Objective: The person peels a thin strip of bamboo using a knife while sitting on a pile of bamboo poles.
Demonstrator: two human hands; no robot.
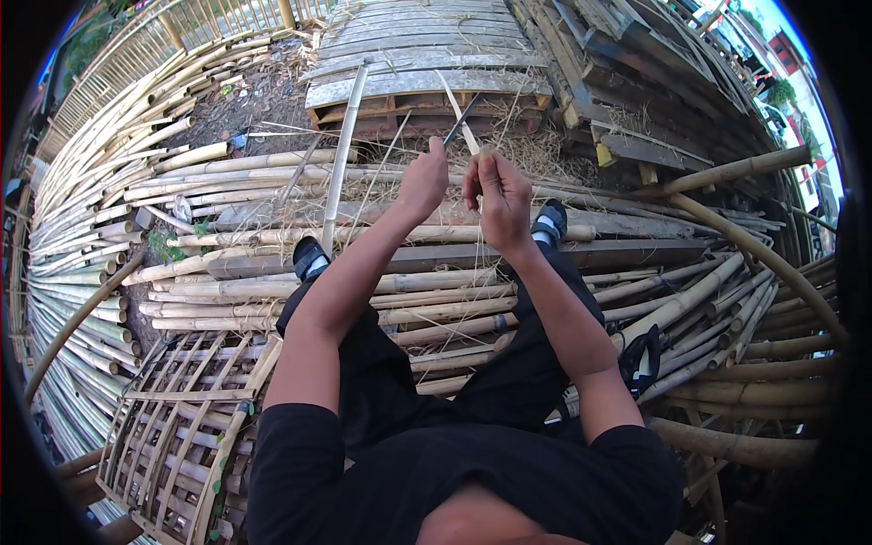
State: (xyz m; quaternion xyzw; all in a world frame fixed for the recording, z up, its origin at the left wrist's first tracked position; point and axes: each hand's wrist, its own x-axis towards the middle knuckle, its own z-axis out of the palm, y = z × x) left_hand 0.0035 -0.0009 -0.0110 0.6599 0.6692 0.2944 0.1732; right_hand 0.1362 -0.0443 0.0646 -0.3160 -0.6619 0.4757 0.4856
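Observation:
My left hand point(423, 184) is closed in a fist round the handle of a knife, whose dark narrow blade point(462, 119) points up and to the right. Close beside it, my right hand point(501, 194) pinches the near end of a pale bamboo strip point(453, 102) between thumb and fingers. The strip runs away toward the wooden pallet point(427, 88), and the blade crosses it a little beyond my fingers. Whether the edge touches the strip I cannot tell. My left fist hides the handle.
A long split bamboo piece point(346, 150) leans on the pallet, left of my hands. Bamboo poles point(454, 302) lie under my legs. More poles point(82, 300) are piled at the left, near a woven bamboo lattice point(186, 427). Stacked timber point(663, 91) stands at the far right.

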